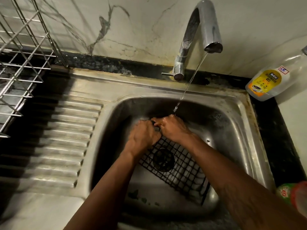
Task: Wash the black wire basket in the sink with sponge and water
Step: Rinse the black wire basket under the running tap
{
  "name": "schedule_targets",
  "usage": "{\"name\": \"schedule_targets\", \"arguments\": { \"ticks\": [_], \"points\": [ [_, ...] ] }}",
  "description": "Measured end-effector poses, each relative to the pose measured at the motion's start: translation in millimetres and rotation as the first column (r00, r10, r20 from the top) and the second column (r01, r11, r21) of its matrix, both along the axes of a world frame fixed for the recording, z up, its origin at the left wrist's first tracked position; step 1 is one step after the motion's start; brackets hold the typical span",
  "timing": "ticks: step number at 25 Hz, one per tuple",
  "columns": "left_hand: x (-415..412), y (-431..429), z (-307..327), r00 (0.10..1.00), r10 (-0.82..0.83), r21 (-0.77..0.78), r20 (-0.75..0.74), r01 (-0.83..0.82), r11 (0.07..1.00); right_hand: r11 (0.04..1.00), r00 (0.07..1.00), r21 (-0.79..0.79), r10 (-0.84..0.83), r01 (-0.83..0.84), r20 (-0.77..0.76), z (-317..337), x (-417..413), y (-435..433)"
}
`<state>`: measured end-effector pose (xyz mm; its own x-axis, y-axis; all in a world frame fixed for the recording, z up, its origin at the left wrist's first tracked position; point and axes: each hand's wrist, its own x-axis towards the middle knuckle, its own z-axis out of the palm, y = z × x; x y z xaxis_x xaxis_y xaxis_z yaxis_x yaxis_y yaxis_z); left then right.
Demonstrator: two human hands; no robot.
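Black wire basket [181, 170] inside the sink [232, 130], mesh floor directly over the drain [163, 159] and tilted; long axis diagonal, from just beyond the drain down to its near right; near-right end wall upright, close to the basin side; far end covered by both hands. Left hand [144, 135] beyond and slightly left of the drain, fingers curled down over the basket's far rim, gripping it; right hand [172, 128] just beyond the drain, touching the left hand, fingers likewise curled round the rim, wet. Small dark object between the two hands; sponge or basket part, not determinable. Tap [199, 39] beyond the drain on the back ledge, running; water stream [187, 85] slanting down onto the right hand's knuckles. Ribbed draining board [66, 138] left of the drain; steel wire rack [25, 55] far left and beyond. Dishwash gel bottle [272, 80] beyond and right of the drain, leaning at the wall. Green scraps [134, 195] on the basin floor, nearer than the drain. Green-and-red item [292, 193] at near right, blurred.
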<state>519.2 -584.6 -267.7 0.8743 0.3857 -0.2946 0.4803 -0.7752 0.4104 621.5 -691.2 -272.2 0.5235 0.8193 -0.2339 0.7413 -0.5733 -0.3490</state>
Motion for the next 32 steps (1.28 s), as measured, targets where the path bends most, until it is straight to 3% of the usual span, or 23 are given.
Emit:
{"name": "schedule_targets", "arguments": {
  "ticks": [5,10,12,17,21,25,32],
  "points": [
    [0.8,1.4,-9.9,0.999,0.026,-0.2,-0.022,-0.03,0.979,0.997,0.996,-0.008,0.07,-0.071,-0.063,-6.8,-0.1,8.6],
    [4.2,9.4,-5.8,0.938,0.287,-0.265,-0.194,-0.332,0.906,0.992,0.999,-0.125,-0.013,0.019,0.044,-5.3,28.2,-35.6],
    [5.5,11.1,-7.2,0.934,0.257,-0.259,-0.247,-0.319,0.912,0.989,0.999,-0.14,-0.044,0.045,0.016,-6.3,30.5,-46.0],
    [12.4,0.1,-9.0,0.967,0.126,-0.175,-0.223,-0.166,0.97,0.99,0.992,-0.072,0.117,-0.121,-0.054,-15.1,-2.6,11.5],
    [6.6,20.9,-3.8,0.932,0.211,-0.154,-0.296,-0.264,0.952,0.985,0.993,-0.132,0.115,-0.109,0.035,-16.3,5.6,4.9],
    [-1.7,37.7,-4.7,0.909,0.241,-0.13,-0.342,-0.299,0.945,0.969,0.999,-0.245,-0.011,0.019,0.031,-6.1,38.1,-51.3],
    [-1.9,41.0,0.4,0.907,0.233,-0.121,-0.35,-0.291,0.949,0.968,0.989,-0.204,0.136,-0.144,-0.053,-10.7,29.7,-13.6]
  ]
}}
